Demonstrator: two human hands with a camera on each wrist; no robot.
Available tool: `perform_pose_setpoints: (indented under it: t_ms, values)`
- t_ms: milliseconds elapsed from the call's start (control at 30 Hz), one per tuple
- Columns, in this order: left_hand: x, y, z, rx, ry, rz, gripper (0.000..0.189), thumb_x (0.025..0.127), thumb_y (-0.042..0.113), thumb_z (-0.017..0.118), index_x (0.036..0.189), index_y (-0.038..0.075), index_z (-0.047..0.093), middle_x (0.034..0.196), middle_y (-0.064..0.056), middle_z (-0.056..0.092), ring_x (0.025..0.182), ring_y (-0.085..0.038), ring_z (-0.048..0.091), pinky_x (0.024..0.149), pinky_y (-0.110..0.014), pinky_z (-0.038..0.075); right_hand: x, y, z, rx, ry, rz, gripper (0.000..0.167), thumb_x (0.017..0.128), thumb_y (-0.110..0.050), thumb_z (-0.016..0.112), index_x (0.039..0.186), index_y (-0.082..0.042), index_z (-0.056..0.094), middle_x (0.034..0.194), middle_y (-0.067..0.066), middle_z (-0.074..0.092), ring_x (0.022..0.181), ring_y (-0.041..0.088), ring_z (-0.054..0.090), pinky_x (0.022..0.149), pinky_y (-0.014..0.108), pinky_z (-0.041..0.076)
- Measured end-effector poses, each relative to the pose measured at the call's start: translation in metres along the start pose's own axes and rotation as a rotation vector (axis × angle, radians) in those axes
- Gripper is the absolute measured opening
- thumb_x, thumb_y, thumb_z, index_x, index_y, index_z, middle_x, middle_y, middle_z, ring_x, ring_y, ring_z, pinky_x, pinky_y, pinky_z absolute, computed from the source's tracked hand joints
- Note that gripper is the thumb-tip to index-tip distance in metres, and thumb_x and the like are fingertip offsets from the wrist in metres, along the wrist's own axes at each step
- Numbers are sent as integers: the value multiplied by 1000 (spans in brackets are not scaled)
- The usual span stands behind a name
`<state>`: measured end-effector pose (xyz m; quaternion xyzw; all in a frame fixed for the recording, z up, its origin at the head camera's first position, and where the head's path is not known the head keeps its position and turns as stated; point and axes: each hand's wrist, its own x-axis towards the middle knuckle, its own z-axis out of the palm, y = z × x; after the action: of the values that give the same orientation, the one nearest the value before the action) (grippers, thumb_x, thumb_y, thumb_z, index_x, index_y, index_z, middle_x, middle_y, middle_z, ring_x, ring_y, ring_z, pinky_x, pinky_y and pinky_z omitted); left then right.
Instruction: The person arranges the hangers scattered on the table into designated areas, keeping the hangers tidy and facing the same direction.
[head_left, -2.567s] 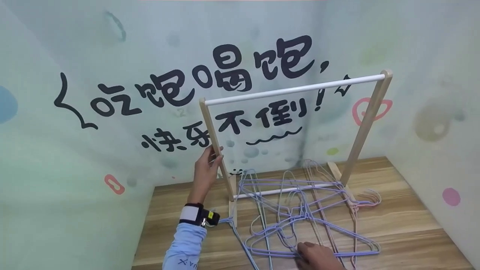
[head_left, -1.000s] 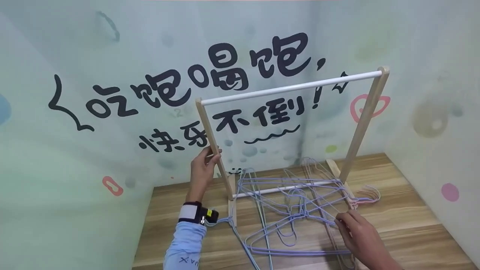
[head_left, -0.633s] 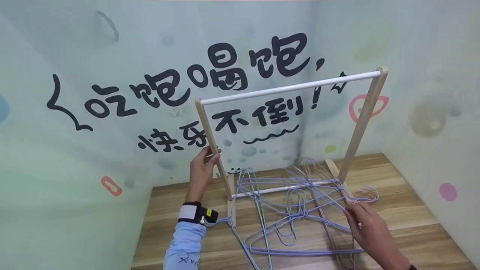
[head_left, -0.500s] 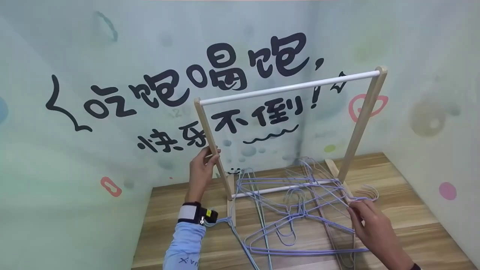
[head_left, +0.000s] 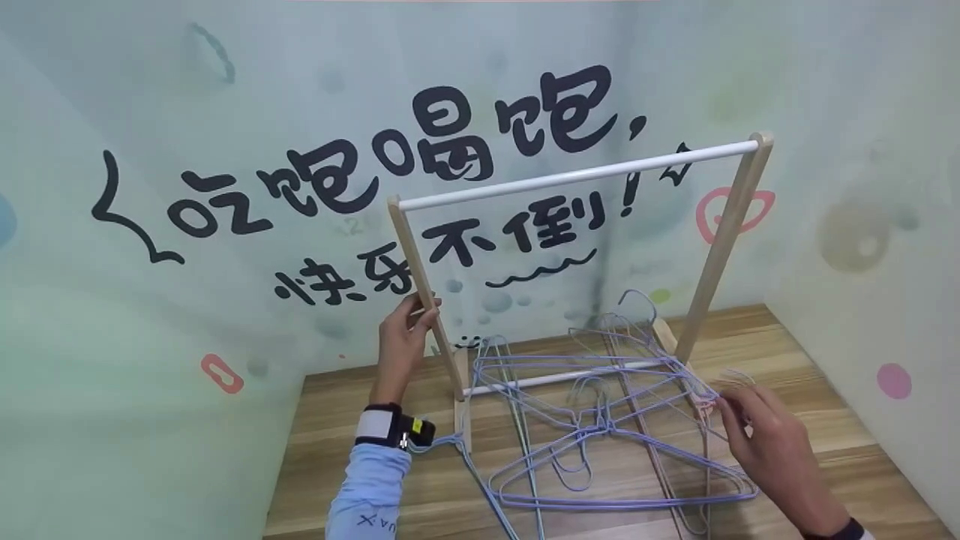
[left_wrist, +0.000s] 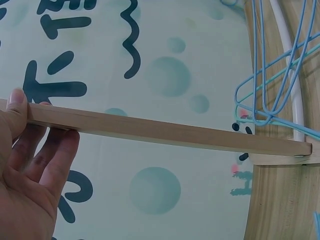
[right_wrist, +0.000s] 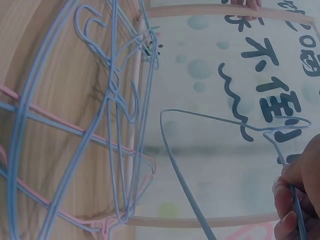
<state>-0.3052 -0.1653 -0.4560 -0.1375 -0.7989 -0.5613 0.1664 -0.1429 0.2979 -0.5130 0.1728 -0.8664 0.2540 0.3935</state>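
Both hands hold something: the left hand [head_left: 403, 341] grips the left post [head_left: 413, 259] of an upright rack [head_left: 577, 176]. Next, many wire hangers [head_left: 604, 420] lie crossed in one pile upon the wooden table [head_left: 315, 450], around the lower rod [head_left: 555, 380]. At right, the right hand [head_left: 776, 442] pinches one blue hanger [right_wrist: 192, 200] by its wire, with its hook upward near the right post [head_left: 720, 255].

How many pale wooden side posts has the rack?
2: the left pale wooden post, gripped by the left hand; the right pale wooden post, with the white top rod between them.
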Motion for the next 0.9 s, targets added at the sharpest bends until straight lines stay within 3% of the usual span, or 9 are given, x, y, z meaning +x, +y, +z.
perform_pose_setpoints:
  t_ms: [300, 600, 900]
  values:
    - [-2, -2, 1, -11, 11, 21, 34, 100, 5, 63, 132, -5, 59, 124, -20, 65, 110, -35, 67, 93, -40, 56, 14, 4, -17, -43, 43, 28, 22, 79, 16, 75, 96, 4, 67, 83, 7, 61, 70, 17, 58, 58, 17, 46]
    - [0, -4, 1, 7, 5, 21, 32, 102, 12, 63, 132, 0, 62, 121, -12, 68, 109, -28, 68, 92, -31, 56, 33, 7, -33, -95, 93, 36, 12, 84, 10, 71, 96, 8, 67, 80, 12, 59, 68, 21, 57, 60, 16, 42]
    - [0, -2, -1, 16, -5, -11, 33, 102, 12, 61, 133, 1, 61, 122, -10, 68, 112, -26, 66, 93, -32, 56, 56, 6, -52, -118, 175, 42, 12, 85, 12, 71, 96, 11, 69, 80, 18, 60, 69, 22, 56, 67, 10, 37]
